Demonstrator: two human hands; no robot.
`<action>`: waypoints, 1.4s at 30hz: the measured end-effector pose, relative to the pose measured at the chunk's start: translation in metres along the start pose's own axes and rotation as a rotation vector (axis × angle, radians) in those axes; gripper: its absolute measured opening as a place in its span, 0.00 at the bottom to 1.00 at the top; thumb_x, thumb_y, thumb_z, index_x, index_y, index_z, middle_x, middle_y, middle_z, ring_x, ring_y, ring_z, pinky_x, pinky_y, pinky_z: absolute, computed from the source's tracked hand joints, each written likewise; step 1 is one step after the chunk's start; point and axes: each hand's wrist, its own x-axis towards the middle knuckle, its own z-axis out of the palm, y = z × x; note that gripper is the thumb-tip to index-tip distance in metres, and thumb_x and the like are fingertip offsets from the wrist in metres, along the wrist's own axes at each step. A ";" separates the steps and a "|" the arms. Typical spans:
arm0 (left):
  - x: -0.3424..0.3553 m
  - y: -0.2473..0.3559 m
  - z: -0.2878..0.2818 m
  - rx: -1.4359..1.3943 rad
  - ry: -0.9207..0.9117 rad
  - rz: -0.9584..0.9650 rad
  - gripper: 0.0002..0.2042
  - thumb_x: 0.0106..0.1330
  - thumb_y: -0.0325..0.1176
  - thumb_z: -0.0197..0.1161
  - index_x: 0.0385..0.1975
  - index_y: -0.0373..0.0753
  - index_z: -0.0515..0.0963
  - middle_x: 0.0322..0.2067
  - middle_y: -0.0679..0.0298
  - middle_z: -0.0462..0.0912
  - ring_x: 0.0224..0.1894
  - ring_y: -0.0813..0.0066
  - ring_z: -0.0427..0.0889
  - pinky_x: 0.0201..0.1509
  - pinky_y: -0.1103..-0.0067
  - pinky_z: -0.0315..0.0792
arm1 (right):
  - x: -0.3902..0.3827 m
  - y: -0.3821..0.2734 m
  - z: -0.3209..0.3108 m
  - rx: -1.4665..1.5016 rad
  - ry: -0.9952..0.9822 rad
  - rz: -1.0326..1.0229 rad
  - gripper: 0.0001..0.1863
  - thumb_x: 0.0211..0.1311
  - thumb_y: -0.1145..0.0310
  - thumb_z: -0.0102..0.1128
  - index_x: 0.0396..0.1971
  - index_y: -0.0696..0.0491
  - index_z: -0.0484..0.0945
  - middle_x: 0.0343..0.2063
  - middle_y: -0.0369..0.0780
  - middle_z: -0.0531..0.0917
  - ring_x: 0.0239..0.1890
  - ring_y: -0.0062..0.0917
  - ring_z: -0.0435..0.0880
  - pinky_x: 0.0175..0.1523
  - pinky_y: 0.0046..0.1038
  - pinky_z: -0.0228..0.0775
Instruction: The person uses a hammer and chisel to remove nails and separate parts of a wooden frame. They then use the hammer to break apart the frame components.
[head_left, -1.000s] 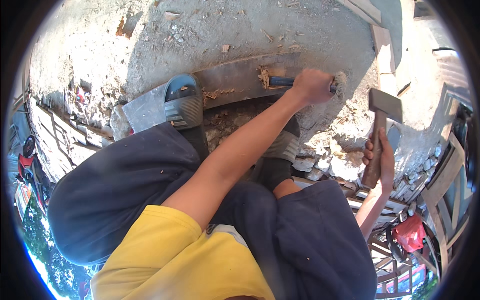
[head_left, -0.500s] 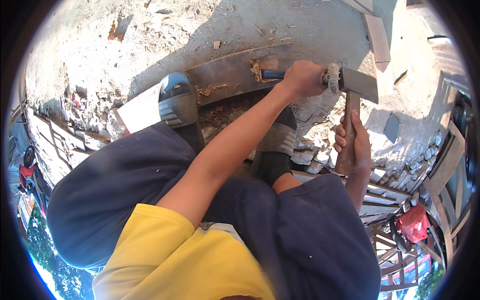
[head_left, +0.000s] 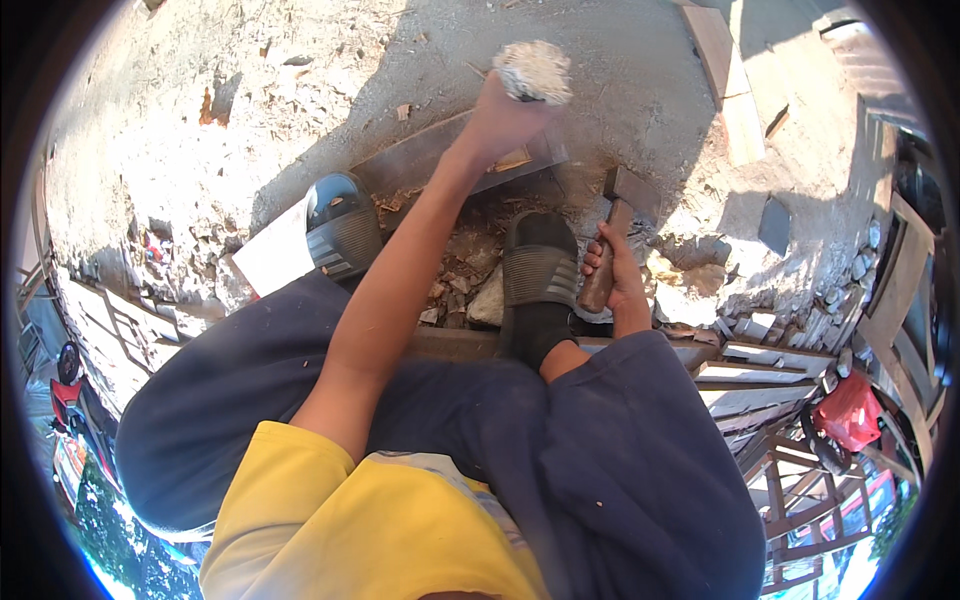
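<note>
My left hand [head_left: 508, 122] is closed round a chisel [head_left: 535, 70], whose pale, splayed, fibrous handle end points up toward me. Its blade is hidden below the fist. Beneath that hand lies a dark wooden plank [head_left: 405, 147], with a pale cut patch partly showing beside the wrist. My right hand [head_left: 618, 268] grips the brown wooden handle of a hammer [head_left: 630, 190] with a heavy, blocky metal head. The hammer is held low, beside my right foot, apart from the chisel.
My feet in dark striped sandals [head_left: 540, 262] stand at the plank's near side. Broken stones and wood chips [head_left: 455, 295] lie between them. Boards [head_left: 725, 85] rest at the far right, and a wooden frame and a red bag [head_left: 848, 412] are at the right edge.
The hammer has dropped away from the chisel's end, down and left toward my right foot. My left hand has moved up and left, turning the chisel's handle end upward.
</note>
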 end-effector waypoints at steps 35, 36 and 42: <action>0.007 0.023 -0.039 -0.363 0.093 -0.293 0.06 0.57 0.25 0.62 0.21 0.37 0.72 0.12 0.68 0.68 0.13 0.79 0.67 0.18 0.80 0.62 | 0.006 0.015 0.002 0.028 0.060 -0.099 0.15 0.56 0.59 0.65 0.29 0.50 0.68 0.19 0.35 0.74 0.17 0.19 0.73 0.22 0.24 0.70; 0.007 0.022 -0.038 -0.336 0.086 -0.277 0.05 0.57 0.25 0.62 0.22 0.36 0.73 0.13 0.68 0.70 0.14 0.79 0.69 0.19 0.80 0.64 | 0.007 0.016 0.002 0.031 0.056 -0.098 0.15 0.56 0.59 0.65 0.29 0.50 0.68 0.19 0.35 0.74 0.17 0.20 0.73 0.22 0.24 0.70; 0.004 0.030 -0.028 -0.095 0.072 -0.197 0.05 0.57 0.28 0.64 0.23 0.35 0.75 0.17 0.66 0.75 0.20 0.78 0.75 0.26 0.80 0.68 | 0.005 0.016 0.006 0.037 0.049 -0.108 0.14 0.56 0.58 0.64 0.27 0.50 0.69 0.19 0.35 0.74 0.18 0.20 0.73 0.23 0.23 0.69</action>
